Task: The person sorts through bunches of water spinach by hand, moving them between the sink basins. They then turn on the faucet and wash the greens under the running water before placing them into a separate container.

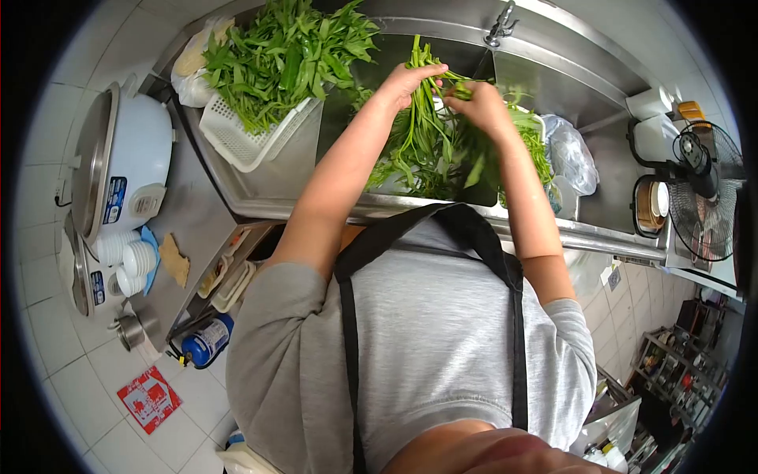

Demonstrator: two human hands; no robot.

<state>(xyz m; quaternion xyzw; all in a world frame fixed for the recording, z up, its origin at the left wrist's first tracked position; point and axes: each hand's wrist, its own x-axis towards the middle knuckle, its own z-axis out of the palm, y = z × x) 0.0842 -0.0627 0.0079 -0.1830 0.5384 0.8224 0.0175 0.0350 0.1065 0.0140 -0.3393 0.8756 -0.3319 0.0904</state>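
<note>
Over the steel sink, my left hand point(410, 83) is closed round a bunch of long green stems point(418, 118), whose leaves hang down into the basin. Just to its right, my right hand point(480, 104) is closed on some stems beside the bunch; its fingertips are partly hidden. More leafy greens point(288, 59) are heaped on a white plastic basket point(245, 138) at the left of the sink. Other greens point(529, 142) lie to the right, below my right hand, partly behind my forearm.
A faucet point(500, 24) rises at the sink's back edge. Clear plastic bags point(572, 154) lie on the right, with a black fan point(703, 186) farther right. A large cooker point(130, 166) and stacked white bowls point(134, 257) stand at the left.
</note>
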